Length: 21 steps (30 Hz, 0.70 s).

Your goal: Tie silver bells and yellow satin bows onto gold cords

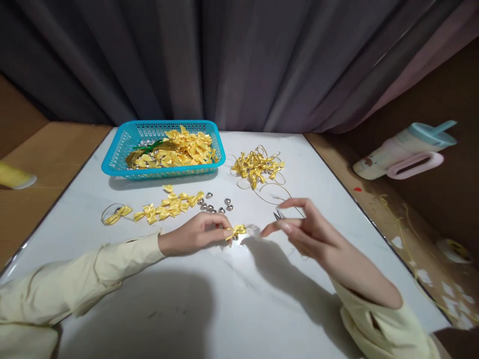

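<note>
My left hand (204,232) pinches a yellow ribbon bow (238,230) between thumb and fingertips, low over the white table. A small silver bead (235,238) shows under the bow. To the right, my right hand (312,229) has its thumb and fingers curled round small scissors (279,215). Only their pointed dark blades stick out; the handles are hidden in the palm. Past my left hand lie several loose silver beads (209,208) and a row of yellow bows (174,204). One bow with a looped gold cord (119,213) sits at the far left.
A blue basket (164,173) at the back holds many yellow bows, silver beads and a bundle of gold cords. Right of it is a pile of corded bows (258,167). A tumbler (406,149) and paper scraps are beyond the right edge. A grey curtain (232,65) hangs behind.
</note>
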### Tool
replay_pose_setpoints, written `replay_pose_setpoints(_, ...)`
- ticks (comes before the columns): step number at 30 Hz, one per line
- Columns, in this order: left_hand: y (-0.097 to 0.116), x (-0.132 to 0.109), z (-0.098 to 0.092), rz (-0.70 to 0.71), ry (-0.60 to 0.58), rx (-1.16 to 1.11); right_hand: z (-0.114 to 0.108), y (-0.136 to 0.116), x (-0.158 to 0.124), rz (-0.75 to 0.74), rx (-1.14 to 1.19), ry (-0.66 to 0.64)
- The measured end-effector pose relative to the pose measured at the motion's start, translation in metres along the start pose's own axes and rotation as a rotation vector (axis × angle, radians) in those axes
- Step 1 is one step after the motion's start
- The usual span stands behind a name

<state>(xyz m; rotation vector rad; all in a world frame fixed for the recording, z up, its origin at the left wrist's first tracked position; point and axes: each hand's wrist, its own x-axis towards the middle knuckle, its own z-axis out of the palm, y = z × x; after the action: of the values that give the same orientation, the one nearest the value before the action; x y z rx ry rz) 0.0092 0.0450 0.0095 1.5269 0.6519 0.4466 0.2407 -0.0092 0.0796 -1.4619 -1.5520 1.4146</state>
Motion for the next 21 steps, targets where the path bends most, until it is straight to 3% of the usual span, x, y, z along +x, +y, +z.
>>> replay_pose_setpoints(4, 0.004, -0.001, 0.0, -0.017, 0.013, -0.007, 0.027, 0.008, 0.0, 0.001, -0.024, -0.167)
replay_pose_setpoints(9, 0.009, -0.001, 0.0, -0.036, 0.007, -0.048, 0.04, 0.018, 0.002, -0.022, -0.108, -0.165)
replay_pose_setpoints(21, 0.009, -0.002, 0.0, 0.019, 0.004, 0.049, 0.043, 0.019, 0.001, -0.021, -0.157, -0.162)
